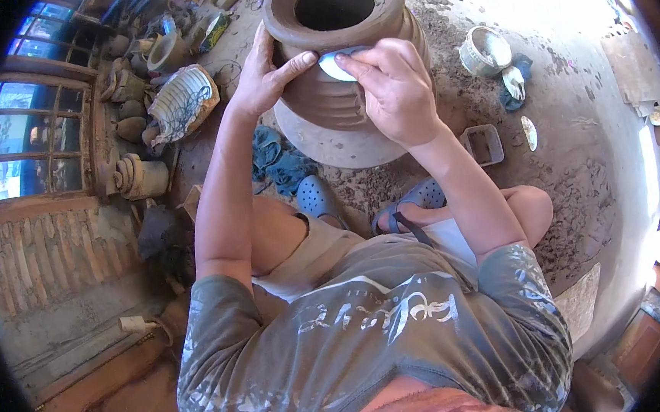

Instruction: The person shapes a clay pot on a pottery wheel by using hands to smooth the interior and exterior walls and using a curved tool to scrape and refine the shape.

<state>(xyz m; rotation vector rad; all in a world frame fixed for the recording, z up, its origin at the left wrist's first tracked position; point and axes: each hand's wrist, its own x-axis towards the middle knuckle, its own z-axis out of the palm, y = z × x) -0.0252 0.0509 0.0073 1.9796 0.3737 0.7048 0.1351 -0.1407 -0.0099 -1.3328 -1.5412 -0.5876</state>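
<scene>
A large wet brown clay pot (322, 99) with a thick rounded rim and ridged sides stands on a pale round wheel head (334, 150). My right hand (398, 90) grips a smooth white scraper (334, 68) and presses it against the pot's neck, just below the rim. On the pot's left side rests my left hand (263, 77), fingers spread along the wall and its thumb reaching toward the scraper. The far side of the pot and part of the left fingers are hidden.
Right of the pot stand a clay-smeared bucket (485, 51), a dark cloth (517, 86) and a small plastic tub (483, 145). Blue rags (281, 162) lie by my clogs. Old pots (144, 177) and a broken ribbed vessel (183, 101) line the left wall. Clay scraps litter the floor.
</scene>
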